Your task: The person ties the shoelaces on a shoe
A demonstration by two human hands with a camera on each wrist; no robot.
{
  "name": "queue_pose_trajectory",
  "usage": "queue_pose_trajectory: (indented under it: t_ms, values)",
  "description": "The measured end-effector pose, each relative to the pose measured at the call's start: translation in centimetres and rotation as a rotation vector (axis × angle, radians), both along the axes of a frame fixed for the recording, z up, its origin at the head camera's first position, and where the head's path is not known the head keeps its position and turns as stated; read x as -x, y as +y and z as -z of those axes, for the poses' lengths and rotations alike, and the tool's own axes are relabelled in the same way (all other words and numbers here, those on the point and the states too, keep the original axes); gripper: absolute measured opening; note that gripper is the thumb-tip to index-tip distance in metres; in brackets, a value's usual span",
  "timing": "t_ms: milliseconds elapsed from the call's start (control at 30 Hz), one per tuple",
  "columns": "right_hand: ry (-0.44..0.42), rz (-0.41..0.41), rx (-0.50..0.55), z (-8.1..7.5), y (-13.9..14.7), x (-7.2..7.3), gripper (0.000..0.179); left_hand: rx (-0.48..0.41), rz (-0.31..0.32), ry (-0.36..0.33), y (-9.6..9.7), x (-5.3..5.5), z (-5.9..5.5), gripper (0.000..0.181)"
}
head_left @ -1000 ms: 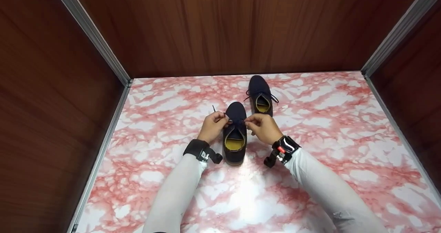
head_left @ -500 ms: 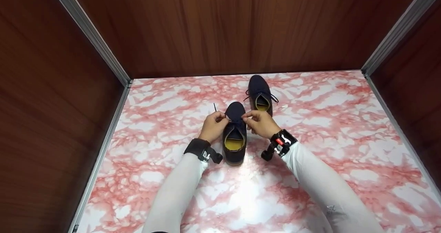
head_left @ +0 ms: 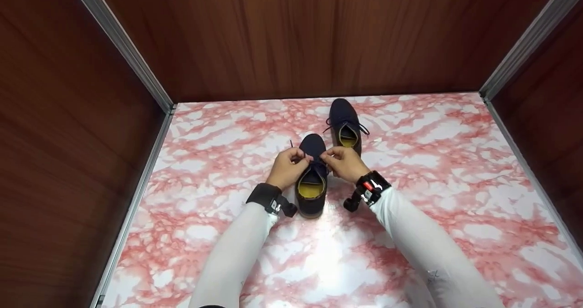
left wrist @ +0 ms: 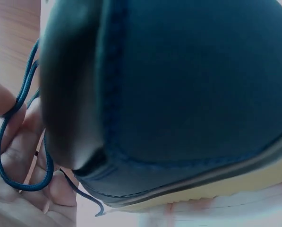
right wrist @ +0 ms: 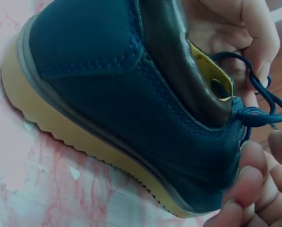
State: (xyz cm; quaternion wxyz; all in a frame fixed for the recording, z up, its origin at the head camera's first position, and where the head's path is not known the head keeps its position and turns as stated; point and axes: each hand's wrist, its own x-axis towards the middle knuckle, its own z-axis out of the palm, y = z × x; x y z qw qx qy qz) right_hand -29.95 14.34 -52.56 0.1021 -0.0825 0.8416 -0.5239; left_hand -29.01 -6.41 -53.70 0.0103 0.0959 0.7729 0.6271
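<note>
A dark blue lace-up shoe (head_left: 312, 144) with a yellow lining stands upright, toe pointing away from me. My left hand (head_left: 288, 167) is at the left of its lacing and pinches the blue shoelace (left wrist: 25, 187) between thumb and finger. In the left wrist view a loop of that lace hangs across the fingers, and a loose lace end dangles below. My right hand (head_left: 347, 164), on the other side, brings thumb and fingertip together at the lace beside the knot (right wrist: 254, 116). Its exact grip point is partly hidden. A pale ridged sole (right wrist: 84, 142) shows under the shoe.
The matching shoe (head_left: 342, 111), its lace tied in a bow, stands farther back and slightly right, close to my right hand. A red-and-white marbled surface (head_left: 218, 162) lies beneath both. Dark wood panels (head_left: 291, 39) with grey metal edging surround it on three sides.
My left hand has moved slightly right, toward the middle of the shoe. The right hand shifted a little left and forward, then stayed nearly still. Both shoes remain in place.
</note>
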Motion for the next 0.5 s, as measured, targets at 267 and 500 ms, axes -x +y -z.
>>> queue_pose_trajectory:
  t_ms: [267,500]
  values:
    - [-0.025,0.03,0.117,-0.15,0.36,0.31,0.032,0.056,0.053,0.036,0.28,-0.08,-0.09,0.018]
    - [-0.004,0.03,0.153,-0.67,0.52,0.75,0.032,0.081,0.076,0.043,0.48,-0.04,-0.26,0.017]
